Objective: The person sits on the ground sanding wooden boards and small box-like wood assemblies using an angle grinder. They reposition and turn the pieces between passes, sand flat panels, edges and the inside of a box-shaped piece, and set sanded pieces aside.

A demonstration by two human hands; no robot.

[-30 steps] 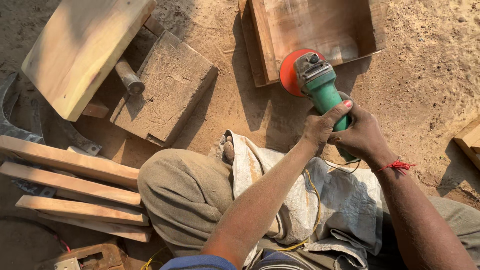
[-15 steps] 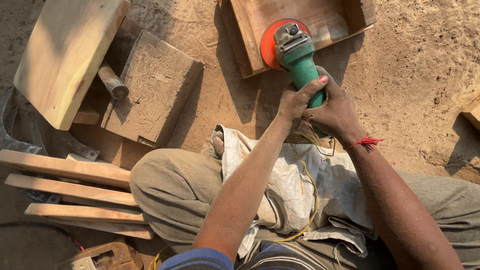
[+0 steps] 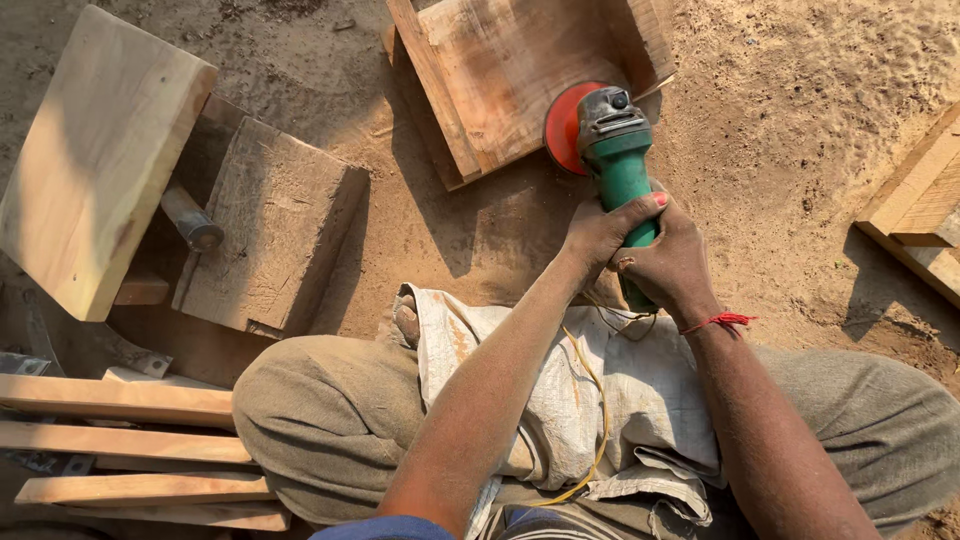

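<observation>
I hold a green angle grinder [image 3: 622,170] with both hands. My left hand [image 3: 600,232] wraps its body from the left, and my right hand [image 3: 672,262], with a red thread at the wrist, grips it from the right and below. The grinder's orange-red disc [image 3: 562,126] sits against the near edge of an open wooden box [image 3: 520,70] lying on the sandy ground. A yellow cord [image 3: 596,400] runs from the tool down over a pale cloth [image 3: 570,400] spread across my lap.
A thick pale plank [image 3: 95,160] and a grey weathered block [image 3: 275,225] lie at the left, with a hammer head [image 3: 190,220] between them. Several thin wooden slats [image 3: 130,440] are stacked at the lower left. More wood pieces [image 3: 925,205] sit at the right edge.
The grinder and both hands have moved forward, bringing the disc against the wooden box's near edge. The view has shifted, so the box and planks appear lower and nearer.
</observation>
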